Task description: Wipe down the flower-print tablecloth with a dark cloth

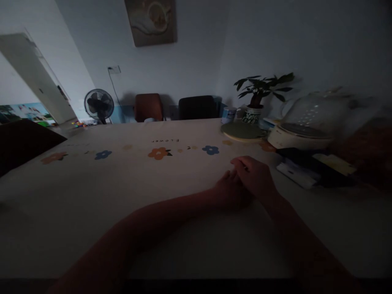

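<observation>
Both my hands rest together on a table covered with a pale flower-print cloth (92, 183), right of centre. My right hand (255, 176) lies on top of my left hand (228, 190), fingers curled down. My left hand is partly covered by it. The room is dim, so I cannot see whether anything small is held between them. Nothing else lies within reach of the fingers on the cloth.
At the right stand a glass-lidded cooker (306, 122), dark flat boxes and papers (312, 167), a round green mat (241, 131), a potted plant (260, 96) and a can (228, 114). Two chairs (148, 107) and a fan (99, 105) are behind the table.
</observation>
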`<state>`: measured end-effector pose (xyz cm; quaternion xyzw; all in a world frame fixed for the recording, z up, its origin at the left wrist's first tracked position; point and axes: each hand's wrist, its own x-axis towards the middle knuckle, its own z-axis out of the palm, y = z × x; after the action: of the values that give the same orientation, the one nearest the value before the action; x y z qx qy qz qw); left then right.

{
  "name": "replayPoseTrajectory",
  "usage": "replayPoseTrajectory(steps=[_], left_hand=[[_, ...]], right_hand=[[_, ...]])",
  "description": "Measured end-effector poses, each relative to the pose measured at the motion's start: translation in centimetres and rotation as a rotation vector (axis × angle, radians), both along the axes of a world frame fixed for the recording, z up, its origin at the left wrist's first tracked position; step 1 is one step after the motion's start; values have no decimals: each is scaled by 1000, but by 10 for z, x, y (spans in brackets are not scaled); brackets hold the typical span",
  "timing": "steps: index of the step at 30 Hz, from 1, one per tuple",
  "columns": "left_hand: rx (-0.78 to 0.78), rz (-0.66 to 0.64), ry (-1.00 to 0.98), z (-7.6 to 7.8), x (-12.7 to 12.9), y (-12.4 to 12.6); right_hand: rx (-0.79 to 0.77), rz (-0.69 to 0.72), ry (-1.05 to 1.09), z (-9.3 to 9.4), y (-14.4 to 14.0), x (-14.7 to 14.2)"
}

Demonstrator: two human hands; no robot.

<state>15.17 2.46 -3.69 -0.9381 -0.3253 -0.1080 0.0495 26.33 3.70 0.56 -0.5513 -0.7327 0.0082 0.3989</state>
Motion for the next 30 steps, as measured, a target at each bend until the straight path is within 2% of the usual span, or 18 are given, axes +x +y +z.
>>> replayPoseTrajectory(steps=[5, 11, 19, 25, 30], left_hand=[[-126, 44, -53, 9, -74, -18], [-275, 249, 82, 20, -172, -37], [-294, 592, 134, 19, -304, -53], [-315, 959, 145, 19, -406, -63], [-267, 1146, 152, 18, -484, -70]], right_hand=[[-26, -34, 10, -1, 2, 2], [-74, -53, 17, -2, 2, 3], [-171, -97, 38, 2, 0, -4], [-258, -159, 37, 7, -2, -8], [-299, -185, 43, 6, 2, -7]])
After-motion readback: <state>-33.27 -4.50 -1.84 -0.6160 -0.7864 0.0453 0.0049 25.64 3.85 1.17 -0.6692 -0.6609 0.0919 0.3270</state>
